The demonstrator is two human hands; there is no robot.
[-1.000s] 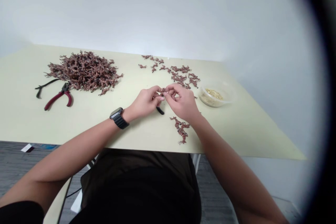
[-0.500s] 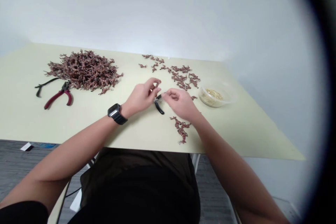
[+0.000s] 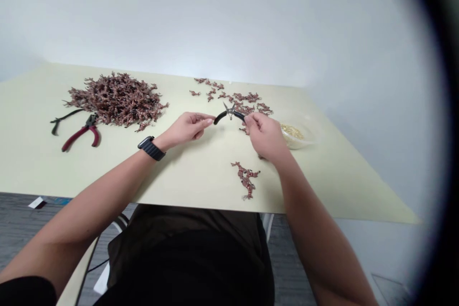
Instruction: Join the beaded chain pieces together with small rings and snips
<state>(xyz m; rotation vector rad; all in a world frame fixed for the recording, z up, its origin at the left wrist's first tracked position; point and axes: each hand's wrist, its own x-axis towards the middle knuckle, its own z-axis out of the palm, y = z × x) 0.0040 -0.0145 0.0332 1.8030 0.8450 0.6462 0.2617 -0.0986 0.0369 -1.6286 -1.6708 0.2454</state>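
Lying nearly level between the hands, the small pliers (image 3: pixel 229 114) were held above the counter (image 3: pixel 201 177), with their black handles spread wide and their silver head pointed up. One handle was pinched by the right hand (image 3: pixel 265 136), its fingers curled around the grip. The left hand (image 3: pixel 188 126) was kept open, with the fingers extended and close together. Its fingertips (image 3: pixel 207 118) were placed just beside the end of the other handle; whether contact was made could not be told. A black watch (image 3: pixel 151 148) was worn on the left wrist. Copper-brown sprigs (image 3: pixel 233 95) were scattered beyond the pliers, and a short line of them (image 3: pixel 245 179) was laid nearer the person. A large heap of sprigs (image 3: pixel 116 100) was piled to the left, near red-handled pliers (image 3: pixel 81 136) and a black-handled tool (image 3: pixel 59 119). A clear plastic tub (image 3: pixel 297 136) of gold-coloured bits was partly hidden by the right hand.
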